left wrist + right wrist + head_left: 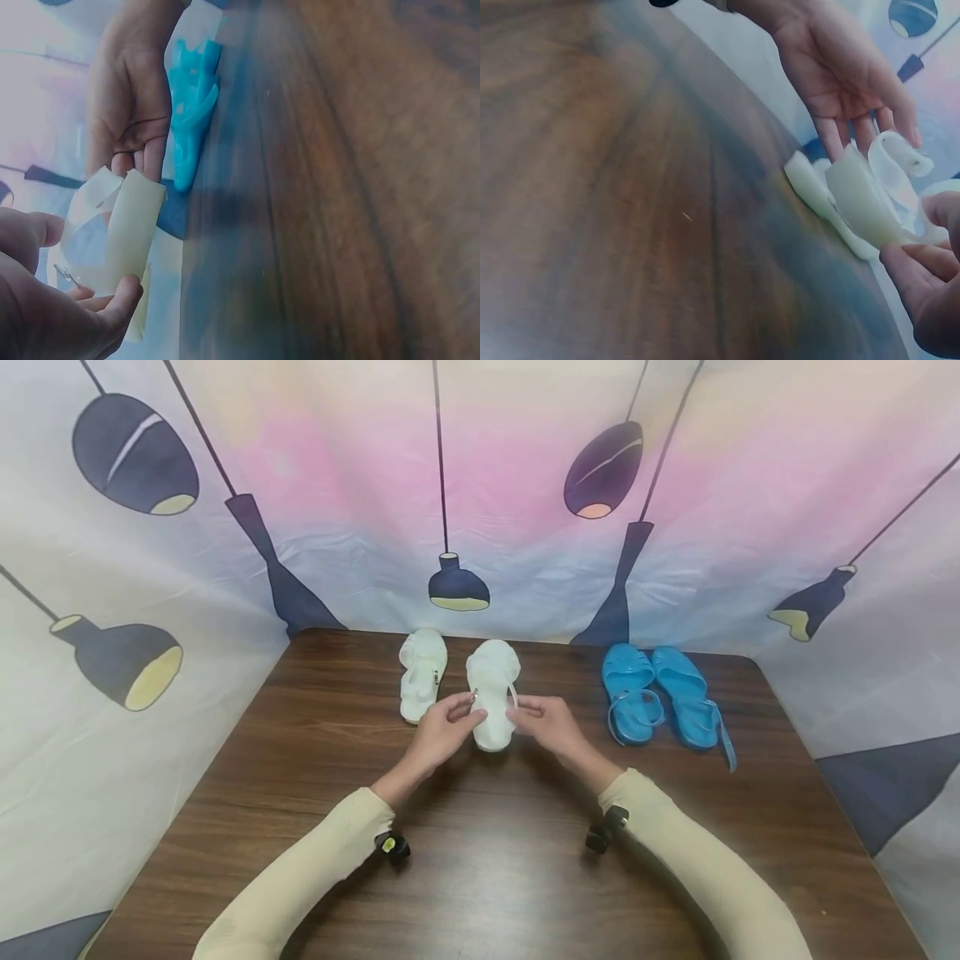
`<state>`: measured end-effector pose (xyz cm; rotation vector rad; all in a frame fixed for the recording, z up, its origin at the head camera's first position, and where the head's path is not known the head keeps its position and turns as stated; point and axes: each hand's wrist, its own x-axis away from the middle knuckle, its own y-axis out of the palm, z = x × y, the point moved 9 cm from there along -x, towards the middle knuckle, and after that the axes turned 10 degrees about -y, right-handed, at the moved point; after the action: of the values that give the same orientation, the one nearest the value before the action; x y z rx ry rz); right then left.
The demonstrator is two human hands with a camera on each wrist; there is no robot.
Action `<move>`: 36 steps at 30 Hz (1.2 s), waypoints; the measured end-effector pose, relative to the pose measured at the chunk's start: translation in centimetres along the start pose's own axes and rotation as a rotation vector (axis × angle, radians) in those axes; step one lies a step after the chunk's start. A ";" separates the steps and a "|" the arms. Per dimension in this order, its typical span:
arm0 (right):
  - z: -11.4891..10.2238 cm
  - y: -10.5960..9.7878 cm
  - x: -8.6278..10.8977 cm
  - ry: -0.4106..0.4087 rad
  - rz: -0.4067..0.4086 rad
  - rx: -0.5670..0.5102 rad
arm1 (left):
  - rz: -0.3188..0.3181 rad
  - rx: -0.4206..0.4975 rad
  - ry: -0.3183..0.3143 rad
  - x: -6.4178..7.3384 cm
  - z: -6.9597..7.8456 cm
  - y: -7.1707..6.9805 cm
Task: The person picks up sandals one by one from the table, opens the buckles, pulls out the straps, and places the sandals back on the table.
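Observation:
My two hands hold a white sandal (pixel 492 693) between them, its toe pointing toward the back of the table. The left hand (pixel 441 735) grips its left side near the heel, close by the small metal buckle (pixel 66 276). On the other side the right hand (pixel 553 727) pinches the edge near the thin ankle strap (pixel 513 695). In the left wrist view the heel end (pixel 136 225) faces the camera, raised off the wood. Just left of it, the other white sandal (pixel 422 681) lies on the table.
A pair of blue sandals (pixel 633 668) stands at the back right, one strap (pixel 726 739) hanging out sideways. The brown wooden table (pixel 480 860) meets a hanging cloth (pixel 375 585) printed with lamps along its back edge.

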<state>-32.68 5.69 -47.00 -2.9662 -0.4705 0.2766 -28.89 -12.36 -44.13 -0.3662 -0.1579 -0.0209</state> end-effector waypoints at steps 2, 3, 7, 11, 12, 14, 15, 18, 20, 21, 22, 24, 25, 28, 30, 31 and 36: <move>0.2 0.1 -0.9 -0.003 0.003 -0.008 | 0.024 -0.003 -0.011 -0.7 0.0 -0.3; 0.3 0.1 -1.3 -0.004 0.001 -0.014 | 0.036 -0.004 -0.016 -1.1 -0.1 -0.4; 0.8 0.4 -2.7 0.003 -0.003 -0.034 | 0.070 -0.004 -0.038 -2.4 -0.3 -0.7; 0.9 0.8 -3.6 0.007 -0.012 -0.046 | 0.085 -0.004 -0.061 -3.4 -0.5 -1.0; 1.0 0.9 -3.9 0.006 -0.012 -0.050 | 0.087 -0.004 -0.065 -3.6 -0.5 -1.1; 1.1 1.1 -4.4 0.001 -0.016 -0.050 | 0.093 -0.005 -0.072 -3.9 -0.5 -1.2; 1.2 1.2 -4.6 0.001 -0.017 -0.053 | 0.098 -0.004 -0.075 -4.0 -0.5 -1.3; 1.7 1.3 -5.3 -0.003 -0.018 -0.051 | 0.101 -0.006 -0.084 -4.2 -0.5 -1.2; 1.8 1.4 -5.6 0.000 -0.020 -0.046 | 0.100 -0.013 -0.087 -4.4 -0.4 -1.1; 1.9 1.5 -5.7 0.003 -0.019 -0.042 | 0.100 -0.019 -0.089 -4.5 -0.4 -1.0; 2.0 1.5 -5.7 0.008 -0.018 -0.041 | 0.097 -0.023 -0.089 -4.6 -0.5 -0.9; 2.2 1.6 -5.9 0.020 -0.013 -0.040 | 0.098 -0.035 -0.092 -4.7 -0.6 -0.7; 2.3 1.7 -6.0 0.024 -0.013 -0.041 | 0.099 -0.036 -0.097 -4.8 -0.7 -0.6; 2.8 1.9 -6.3 0.033 -0.014 -0.050 | 0.097 -0.027 -0.118 -5.0 -1.1 -0.5; 3.0 2.1 -6.6 0.031 -0.014 -0.054 | 0.094 -0.017 -0.133 -5.0 -1.3 -0.5; 3.1 2.1 -6.7 0.030 -0.013 -0.058 | 0.095 -0.012 -0.139 -5.0 -1.4 -0.5; 3.6 2.3 -7.0 0.048 -0.009 -0.059 | 0.097 0.001 -0.151 -5.2 -1.6 -0.3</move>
<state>-39.28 1.63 -49.72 -3.0189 -0.4947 0.1939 -33.84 -13.29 -46.32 -0.3745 -0.2896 0.1026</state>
